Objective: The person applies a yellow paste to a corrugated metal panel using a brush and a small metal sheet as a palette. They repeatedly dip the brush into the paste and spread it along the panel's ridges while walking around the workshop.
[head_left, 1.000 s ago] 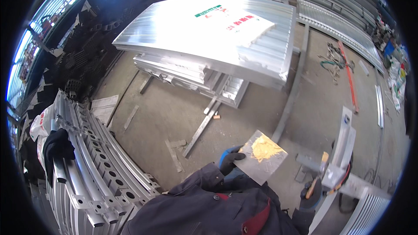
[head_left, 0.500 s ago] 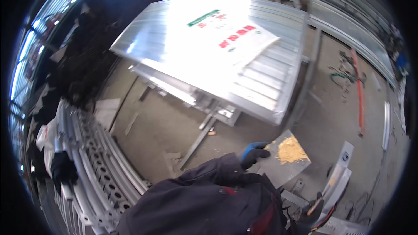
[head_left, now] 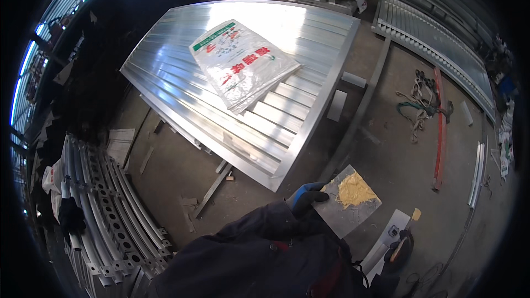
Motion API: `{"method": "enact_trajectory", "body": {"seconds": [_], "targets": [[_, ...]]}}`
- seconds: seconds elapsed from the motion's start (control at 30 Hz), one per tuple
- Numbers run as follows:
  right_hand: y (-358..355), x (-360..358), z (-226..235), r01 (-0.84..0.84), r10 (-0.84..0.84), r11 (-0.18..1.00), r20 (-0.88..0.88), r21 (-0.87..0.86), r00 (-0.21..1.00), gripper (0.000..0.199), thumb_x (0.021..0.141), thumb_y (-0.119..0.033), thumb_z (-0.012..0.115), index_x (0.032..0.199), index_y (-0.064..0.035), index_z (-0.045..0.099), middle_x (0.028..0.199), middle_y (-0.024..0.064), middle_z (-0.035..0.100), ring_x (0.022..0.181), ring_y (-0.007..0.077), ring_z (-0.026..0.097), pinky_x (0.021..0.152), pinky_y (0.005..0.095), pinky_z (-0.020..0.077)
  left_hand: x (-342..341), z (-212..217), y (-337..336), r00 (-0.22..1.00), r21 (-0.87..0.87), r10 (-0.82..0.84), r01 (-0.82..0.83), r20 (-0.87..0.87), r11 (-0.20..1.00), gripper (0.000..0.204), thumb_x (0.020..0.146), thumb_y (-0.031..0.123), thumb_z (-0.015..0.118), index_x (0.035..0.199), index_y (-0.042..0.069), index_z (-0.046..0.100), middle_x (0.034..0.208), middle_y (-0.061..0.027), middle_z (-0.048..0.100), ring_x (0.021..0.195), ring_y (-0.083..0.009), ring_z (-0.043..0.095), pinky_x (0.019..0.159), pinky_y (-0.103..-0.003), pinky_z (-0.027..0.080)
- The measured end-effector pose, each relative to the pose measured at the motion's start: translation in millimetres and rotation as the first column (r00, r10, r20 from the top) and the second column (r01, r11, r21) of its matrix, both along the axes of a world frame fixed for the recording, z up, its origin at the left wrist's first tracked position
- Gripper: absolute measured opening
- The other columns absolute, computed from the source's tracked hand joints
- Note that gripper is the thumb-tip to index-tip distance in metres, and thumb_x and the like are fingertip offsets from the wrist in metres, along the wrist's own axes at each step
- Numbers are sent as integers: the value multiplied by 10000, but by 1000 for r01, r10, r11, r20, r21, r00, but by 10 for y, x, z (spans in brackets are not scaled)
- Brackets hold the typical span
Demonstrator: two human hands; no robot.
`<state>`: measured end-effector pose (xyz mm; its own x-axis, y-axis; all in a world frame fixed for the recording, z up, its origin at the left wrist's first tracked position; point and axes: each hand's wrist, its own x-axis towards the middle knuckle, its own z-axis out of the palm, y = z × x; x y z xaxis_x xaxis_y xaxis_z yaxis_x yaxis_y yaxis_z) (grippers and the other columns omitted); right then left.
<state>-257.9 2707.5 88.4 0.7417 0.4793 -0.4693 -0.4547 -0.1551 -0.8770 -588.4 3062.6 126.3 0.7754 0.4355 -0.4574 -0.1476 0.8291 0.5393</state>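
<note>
My left hand (head_left: pixel 309 197), in a blue and dark glove, is closed on the left edge of a flat grey plate (head_left: pixel 332 213). A thick smear of yellow putty (head_left: pixel 354 189) covers the plate's upper middle. To the lower right, my right hand (head_left: pixel 395 259), dark-gloved, is wrapped round the brown handle of what looks like a putty knife (head_left: pixel 402 248). A small yellow dab (head_left: pixel 417 214) sits just beyond that hand, seemingly at the tool's tip. Beside the tool lies a pale metal strip (head_left: pixel 396 223) with a square dark opening.
A large ribbed metal panel (head_left: pixel 165 60) lies ahead, with a printed white plastic bag (head_left: pixel 243 63) on it. Curved metal profiles (head_left: pixel 105 204) are stacked at left. On the floor at right are a red bar (head_left: pixel 439 132) and tangled straps (head_left: pixel 418 105). More ribbed panels (head_left: pixel 430 44) stand behind.
The view has shifted, and the panel and bag now appear farther left. My right hand has come up with the tool, and the yellow dab now shows. My left hand still holds the plate.
</note>
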Motion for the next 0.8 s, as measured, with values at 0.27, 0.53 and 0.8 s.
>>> {"method": "enact_trajectory", "body": {"seconds": [0.27,0.53,0.8], "targets": [[476,900,-72,113,-115,993,50,38,992,424,1172,-436,545,1203,-51,718,829,41,660,535,108,536,461,298,407,1495,-138,480,996,28,-60,62,-68,998,615,973,9,705,1570,-77,580,1395,-176,748,1229,-243,748,1100,-372,581],[1483,1799,-388,156,-155,987,55,-22,986,414,1170,-441,564,1247,-61,709,866,22,661,574,107,564,500,294,443,3240,-780,1296,973,12,-225,226,-48,974,636,961,21,742,1579,-27,598,1396,-142,755,1223,-219,741,1086,-358,575],[2317,3134,-213,180,-181,976,0,-124,983,412,1167,-446,583,1291,-71,701,904,2,662,612,106,592,539,291,479,4533,-643,2419,965,-26,-263,263,12,964,468,1005,98,683,1451,-46,665,1308,-158,772,1152,-289,767,1036,-420,614]]}}
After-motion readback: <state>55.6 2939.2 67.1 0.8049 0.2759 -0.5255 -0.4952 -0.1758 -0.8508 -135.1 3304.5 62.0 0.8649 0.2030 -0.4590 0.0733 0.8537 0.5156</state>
